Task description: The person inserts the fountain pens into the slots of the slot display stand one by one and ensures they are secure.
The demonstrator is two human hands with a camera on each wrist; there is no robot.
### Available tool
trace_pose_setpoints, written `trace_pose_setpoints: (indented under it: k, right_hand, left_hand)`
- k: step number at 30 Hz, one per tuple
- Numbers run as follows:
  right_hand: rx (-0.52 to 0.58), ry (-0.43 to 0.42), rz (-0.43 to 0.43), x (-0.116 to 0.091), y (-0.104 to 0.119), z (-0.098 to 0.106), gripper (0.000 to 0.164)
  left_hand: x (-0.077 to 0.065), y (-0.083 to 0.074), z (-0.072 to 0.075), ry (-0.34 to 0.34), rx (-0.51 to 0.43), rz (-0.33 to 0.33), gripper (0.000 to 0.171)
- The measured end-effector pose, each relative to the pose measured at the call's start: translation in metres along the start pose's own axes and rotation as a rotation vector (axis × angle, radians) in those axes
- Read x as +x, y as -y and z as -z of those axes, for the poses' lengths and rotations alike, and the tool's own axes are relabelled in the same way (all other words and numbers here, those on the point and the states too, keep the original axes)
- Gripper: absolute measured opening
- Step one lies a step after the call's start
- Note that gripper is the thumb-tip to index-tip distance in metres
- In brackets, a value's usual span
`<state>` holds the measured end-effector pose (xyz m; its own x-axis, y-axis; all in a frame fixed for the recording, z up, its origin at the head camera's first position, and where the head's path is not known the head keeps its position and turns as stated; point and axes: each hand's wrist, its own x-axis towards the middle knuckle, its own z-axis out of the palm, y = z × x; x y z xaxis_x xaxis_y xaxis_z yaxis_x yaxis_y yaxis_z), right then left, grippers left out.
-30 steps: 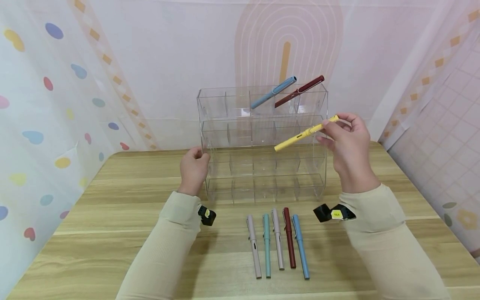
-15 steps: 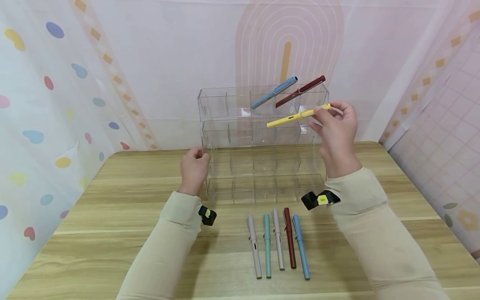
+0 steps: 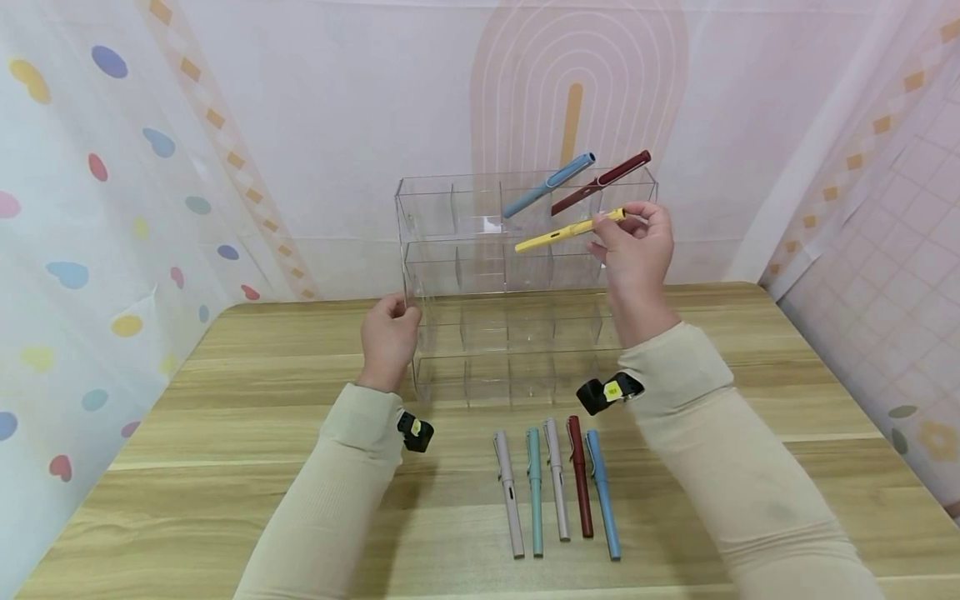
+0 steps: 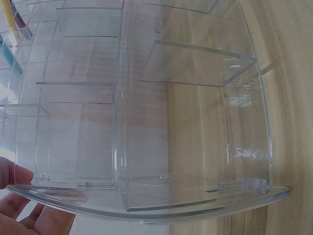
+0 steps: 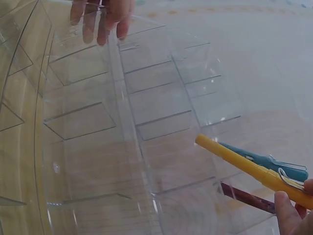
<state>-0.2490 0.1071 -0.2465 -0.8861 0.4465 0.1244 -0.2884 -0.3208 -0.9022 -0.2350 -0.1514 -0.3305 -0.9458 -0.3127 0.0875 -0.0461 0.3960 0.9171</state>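
A clear acrylic pen rack [image 3: 480,350] with tiers of small compartments stands on the table. My left hand [image 3: 389,342] pinches its left side panel; in the left wrist view the thumb [image 4: 17,175] lies inside and the fingers outside. My right hand [image 3: 639,260] pinches a yellow pen [image 3: 558,237] by its capped end, in front of the rack's upper tiers. The pen slants, its bare end pointing left and slightly down. In the top tier lean a blue pen [image 3: 547,185] and a dark red pen [image 3: 600,183], both tilted right.
On the table in front of the rack lie a grey-pink pen [image 3: 510,500], a teal pen [image 3: 535,496], a second grey-pink pen [image 3: 557,483], a dark red pen [image 3: 581,479] and a blue pen [image 3: 604,500]. A patterned curtain [image 3: 337,125] hangs behind the wooden table [image 3: 225,433].
My right hand has moved left and up with the yellow pen, from the rack's right side to in front of its upper tiers. My left hand stays at the side panel.
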Motion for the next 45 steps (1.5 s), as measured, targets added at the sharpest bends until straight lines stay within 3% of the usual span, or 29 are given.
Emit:
trace_pose_setpoints:
  k: [9,21,34,45]
  right_hand:
    - [-0.076,0.031,-0.02,-0.002,-0.013,-0.005,0.027]
    - [-0.068,0.041,-0.019,-0.002,-0.025,-0.011,0.028]
    - [-0.155,0.06,0.058,-0.002,-0.032,-0.014,0.028]
    - [-0.198,0.081,0.073,-0.005,-0.033,-0.011,0.029]
  left_hand:
    - [-0.001,-0.001,0.001,0.009,0.001,0.005,0.032]
    - [-0.001,-0.001,0.001,0.003,0.014,-0.002,0.032]
    - [0.0,0.0,0.001,0.002,0.008,0.005,0.032]
    - [0.0,0.0,0.001,-0.003,0.022,-0.012,0.025]
